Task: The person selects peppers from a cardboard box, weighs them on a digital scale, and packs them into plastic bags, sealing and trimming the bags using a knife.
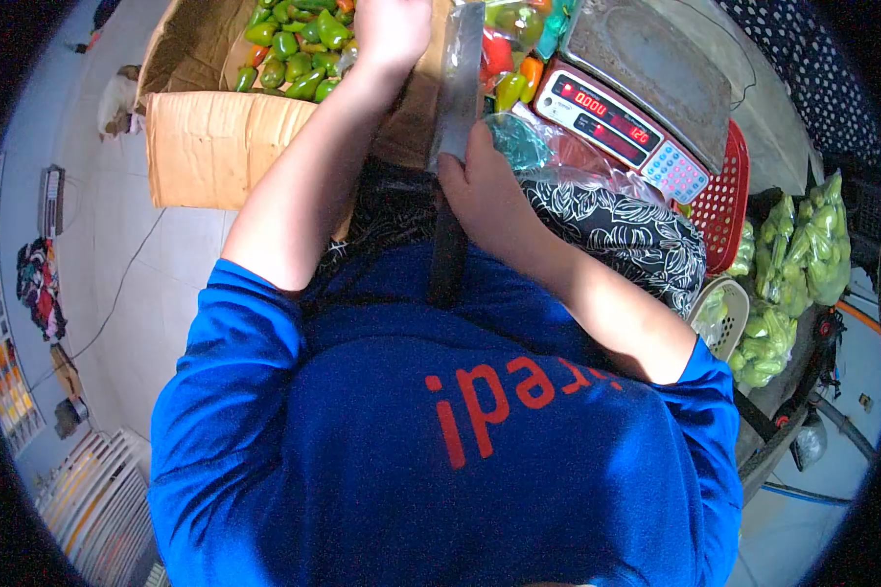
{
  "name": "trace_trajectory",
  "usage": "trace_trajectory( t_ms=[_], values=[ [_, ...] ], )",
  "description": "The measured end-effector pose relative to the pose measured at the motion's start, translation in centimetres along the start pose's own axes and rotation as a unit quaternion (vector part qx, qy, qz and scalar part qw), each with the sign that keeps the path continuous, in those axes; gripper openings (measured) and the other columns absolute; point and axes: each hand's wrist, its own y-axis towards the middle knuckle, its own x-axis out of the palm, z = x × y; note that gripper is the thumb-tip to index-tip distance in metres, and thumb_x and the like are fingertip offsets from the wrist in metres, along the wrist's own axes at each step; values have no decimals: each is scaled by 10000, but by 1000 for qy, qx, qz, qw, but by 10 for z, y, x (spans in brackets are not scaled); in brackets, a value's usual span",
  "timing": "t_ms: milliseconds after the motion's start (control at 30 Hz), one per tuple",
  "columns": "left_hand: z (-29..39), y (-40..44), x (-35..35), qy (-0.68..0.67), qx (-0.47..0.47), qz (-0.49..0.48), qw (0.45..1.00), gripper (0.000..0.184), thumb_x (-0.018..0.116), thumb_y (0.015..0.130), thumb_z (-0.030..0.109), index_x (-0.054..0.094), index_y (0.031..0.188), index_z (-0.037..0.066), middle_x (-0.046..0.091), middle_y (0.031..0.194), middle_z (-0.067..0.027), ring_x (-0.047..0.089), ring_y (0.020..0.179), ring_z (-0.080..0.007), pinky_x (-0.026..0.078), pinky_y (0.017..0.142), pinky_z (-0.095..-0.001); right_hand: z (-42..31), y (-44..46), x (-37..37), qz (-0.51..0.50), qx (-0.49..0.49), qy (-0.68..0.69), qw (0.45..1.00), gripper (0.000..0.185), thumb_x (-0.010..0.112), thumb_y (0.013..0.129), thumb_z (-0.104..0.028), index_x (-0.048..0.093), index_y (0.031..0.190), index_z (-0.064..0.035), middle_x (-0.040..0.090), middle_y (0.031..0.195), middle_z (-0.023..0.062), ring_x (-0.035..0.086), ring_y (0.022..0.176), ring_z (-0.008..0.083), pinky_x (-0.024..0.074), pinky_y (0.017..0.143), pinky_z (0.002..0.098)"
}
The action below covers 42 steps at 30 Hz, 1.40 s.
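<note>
My left hand [394, 31] is over the right part of an open cardboard box [227, 147], its fingers cut off by the top edge. Green peppers [289, 51], a few of them orange or red, lie in the box beside that hand. My right hand [487, 191] is between the box and the scale, its thumb and forefinger at the lower edge of a clear plastic bag [457, 93]; its other fingers are hidden. Red, orange and green peppers [511, 73] show through clear plastic just right of the bag's edge.
A digital scale [646, 83] with lit red digits stands at the upper right. Beside it are a red perforated basket [724, 210], a pale basket [732, 338] and bags of green produce [803, 245]. Black-and-white patterned cloth [622, 230] lies below the scale.
</note>
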Motion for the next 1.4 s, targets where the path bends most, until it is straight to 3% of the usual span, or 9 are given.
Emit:
trace_trajectory(
  t_ms=[200,300,400,500,800,1000,1100,1167,1400],
  values=[
    [2,0,4,-48,-4,-4,999,174,523,890,88,503,725,35,505,626,-16,454,589,-98,396,560,-273,4,-1,1,13,-9,31,999,284,459,879,-150,326,1037,45,547,854,359,536,857,521,429,739,553],
    [1,0,3,-15,-6,-13,1000,159,526,889,88,499,740,40,504,633,-16,455,604,-92,399,572,-265,3,3,-2,119,-48,60,990,275,472,877,-160,352,1029,36,535,889,353,522,891,517,425,757,534],
    [-7,1,3,-18,3,-22,1000,160,530,888,94,498,742,37,515,645,-21,466,616,-91,408,583,-262,7,12,-11,135,-21,53,989,249,492,875,-170,440,1035,12,585,862,208,591,782,353,457,702,412],
    [0,-1,5,-11,2,-18,1000,164,537,886,103,500,742,31,518,647,-24,468,620,-89,412,586,-260,-1,25,-16,102,-2,46,994,278,471,879,-161,364,1025,50,519,880,345,520,850,506,406,725,536],
    [11,-4,5,30,-19,-16,999,172,549,886,130,516,761,16,514,638,-30,457,604,-92,410,577,-266,-6,54,-13,126,-16,52,991,242,495,874,-160,428,952,59,548,829,300,540,839,480,420,709,490],
    [6,-4,7,5,4,-22,1000,166,536,891,123,514,767,16,519,644,-34,466,603,-95,413,578,-269,3,64,-11,137,-41,116,983,127,478,859,-83,480,922,28,585,850,228,588,810,355,442,717,422],
    [16,-6,5,-13,-18,-28,999,167,529,894,117,509,762,16,519,644,-35,473,606,-98,417,584,-270,-9,67,-15,138,-57,98,984,142,453,869,-106,495,875,29,592,815,173,580,765,295,440,684,386],
    [17,-6,6,-58,-54,-36,996,165,525,893,109,506,757,18,517,641,-36,477,608,-100,419,586,-269,-19,67,-24,105,-12,46,993,211,476,857,-150,528,923,43,607,813,177,598,776,268,457,692,374],
    [-8,3,7,-1,-5,1,1000,177,535,884,94,504,724,23,519,635,-39,481,600,-106,422,569,-272,14,49,-25,41,-97,-111,988,317,490,852,-212,450,1006,62,584,868,278,597,874,391,454,744,428]
  ],
)
